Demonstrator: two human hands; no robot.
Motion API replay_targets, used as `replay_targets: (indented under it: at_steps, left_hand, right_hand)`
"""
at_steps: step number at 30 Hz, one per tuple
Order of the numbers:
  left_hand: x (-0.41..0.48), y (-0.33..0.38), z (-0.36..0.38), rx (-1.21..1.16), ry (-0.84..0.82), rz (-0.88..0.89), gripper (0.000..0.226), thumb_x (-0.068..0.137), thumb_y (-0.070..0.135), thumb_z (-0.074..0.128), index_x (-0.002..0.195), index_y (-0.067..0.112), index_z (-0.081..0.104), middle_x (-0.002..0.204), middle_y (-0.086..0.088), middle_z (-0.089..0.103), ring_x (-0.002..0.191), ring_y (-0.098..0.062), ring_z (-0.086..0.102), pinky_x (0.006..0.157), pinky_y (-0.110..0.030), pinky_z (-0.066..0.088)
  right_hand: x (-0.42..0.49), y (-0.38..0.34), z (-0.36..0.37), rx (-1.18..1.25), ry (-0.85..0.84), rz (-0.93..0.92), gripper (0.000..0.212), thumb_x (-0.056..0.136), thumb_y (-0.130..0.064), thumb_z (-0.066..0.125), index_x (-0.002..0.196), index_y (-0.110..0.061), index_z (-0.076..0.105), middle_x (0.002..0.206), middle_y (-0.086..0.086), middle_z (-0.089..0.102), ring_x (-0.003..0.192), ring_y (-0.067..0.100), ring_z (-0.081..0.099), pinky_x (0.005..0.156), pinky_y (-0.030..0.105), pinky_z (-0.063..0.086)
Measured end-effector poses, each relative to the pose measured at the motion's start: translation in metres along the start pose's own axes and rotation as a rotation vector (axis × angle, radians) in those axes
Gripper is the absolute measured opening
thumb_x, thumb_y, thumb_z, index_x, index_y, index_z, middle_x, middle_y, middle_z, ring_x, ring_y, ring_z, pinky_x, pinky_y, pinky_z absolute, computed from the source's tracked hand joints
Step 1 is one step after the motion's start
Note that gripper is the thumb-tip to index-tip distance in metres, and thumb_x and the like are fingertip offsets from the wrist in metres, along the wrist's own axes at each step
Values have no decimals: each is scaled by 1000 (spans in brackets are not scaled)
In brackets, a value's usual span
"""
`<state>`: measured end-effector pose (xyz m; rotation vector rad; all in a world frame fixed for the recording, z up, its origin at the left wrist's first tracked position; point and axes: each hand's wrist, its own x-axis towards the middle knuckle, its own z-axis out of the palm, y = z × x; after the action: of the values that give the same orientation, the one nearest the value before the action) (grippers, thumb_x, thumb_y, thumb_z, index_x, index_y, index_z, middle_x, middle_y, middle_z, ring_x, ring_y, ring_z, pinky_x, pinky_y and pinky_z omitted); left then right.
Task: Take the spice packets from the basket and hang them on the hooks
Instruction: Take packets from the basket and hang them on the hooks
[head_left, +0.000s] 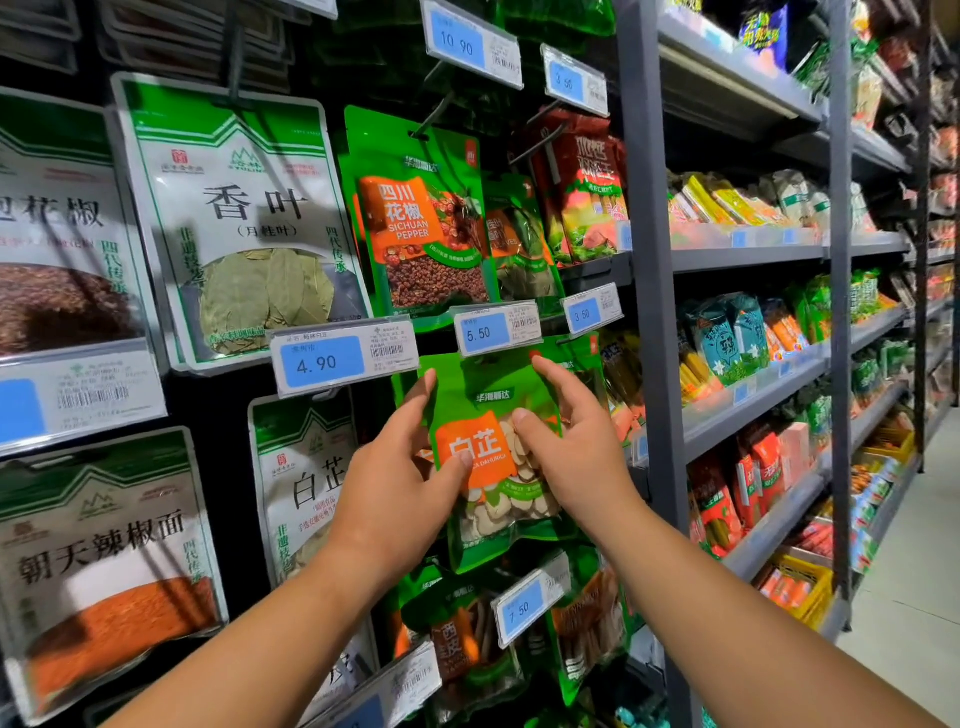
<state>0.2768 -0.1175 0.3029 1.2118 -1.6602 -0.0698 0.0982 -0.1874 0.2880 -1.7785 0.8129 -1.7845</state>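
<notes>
From the head view, my left hand (395, 483) and right hand (576, 452) both pinch the green spice packet (488, 415), one at each side edge, thumbs on its front. It stands upright, its top just under the 5.50 price tag (496, 328). The hook there is hidden, so I judge the move goes upward.

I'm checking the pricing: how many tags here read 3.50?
2: the upper 3.50 tag above the red packets; the lower 3.50 tag right of the 5.50 tag. Blurred tags elsewhere may match.
</notes>
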Motion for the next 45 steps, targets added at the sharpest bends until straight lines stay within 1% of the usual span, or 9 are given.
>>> replay_targets:
  at_steps: [3,7,9,11,14,18,21,27,45]
  left_hand:
    - [4,-1,-1,22,22,-31,81,91,30,76,157,45,30,91,36,68,85,-11,72,80,-40,62]
    - [10,-1,-1,79,-5,-87,80,94,33,72,157,45,25,98,22,70,73,-2,70,69,-31,58]
    - [12,-6,0,89,3,-115,81,94,31,71,157,47,22,111,14,74,85,-5,72,79,-32,59]
    - [17,-16,-2,122,28,-170,82,93,28,72,158,46,25,122,4,72,103,-15,69,90,-31,57]
    - [26,-31,-8,154,26,-265,81,92,17,72,157,44,31,108,6,73,85,-3,64,65,-11,46]
    - [32,-38,-15,174,13,-293,78,93,17,71,158,34,32,119,-3,70,97,-19,64,74,-22,47]
    - [28,-32,-17,229,-12,-279,81,94,13,67,159,38,26,121,-4,70,81,-10,64,55,-13,40]
    - [3,-20,-22,444,-36,-178,69,93,37,69,155,34,38,135,-3,60,112,-24,61,90,-31,51]
    - [-134,45,83,344,-384,276,45,89,42,68,129,19,66,127,-5,61,121,-28,58,103,-39,47]
  right_hand:
    - [6,2,2,-38,-11,19,58,98,-21,66,150,-37,45,153,-15,45,124,-4,48,86,4,40]
    - [10,4,7,-42,-52,121,58,98,-25,66,151,-37,45,141,-9,57,76,2,66,63,26,57]
    - [12,5,9,-114,-118,152,60,98,-27,65,153,-40,41,128,-15,62,84,6,69,73,37,62]
    - [15,6,12,-202,-208,170,63,99,-27,63,153,-45,37,112,-27,58,77,11,66,67,34,58]
    - [19,6,17,-372,-306,186,57,98,-25,63,151,-31,43,96,-9,59,70,12,52,57,26,41]
    - [19,2,20,-418,-334,185,52,99,-23,63,148,-20,46,95,-5,58,78,11,52,62,23,40]
    - [13,-3,14,-453,-358,170,56,101,-26,61,153,-25,39,93,-9,56,64,-1,42,50,11,31]
    - [-6,-18,-12,-611,-405,69,63,100,-35,62,157,-26,36,158,-1,42,139,20,46,111,35,41]
    - [-199,-36,-187,-1329,-572,48,52,95,-42,60,143,-22,51,137,4,51,128,28,47,96,47,49]
